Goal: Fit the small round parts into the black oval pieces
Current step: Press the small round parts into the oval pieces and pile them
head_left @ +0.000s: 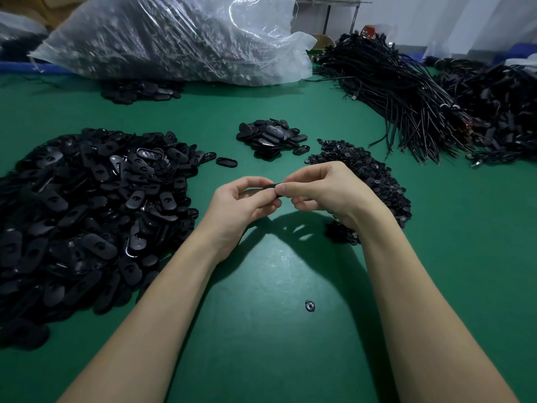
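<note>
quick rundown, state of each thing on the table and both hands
left hand: pinching one end of the black oval piece
right hand: pinching its other end
black oval piece: held edge-on above the table
large oval pile: loose heap, left
small oval pile: heaped behind the hands
round parts pile: loose, right
stray round part: lying alone, near
plastic bag: lying on its side
cable bundle: laid out, right
</note>
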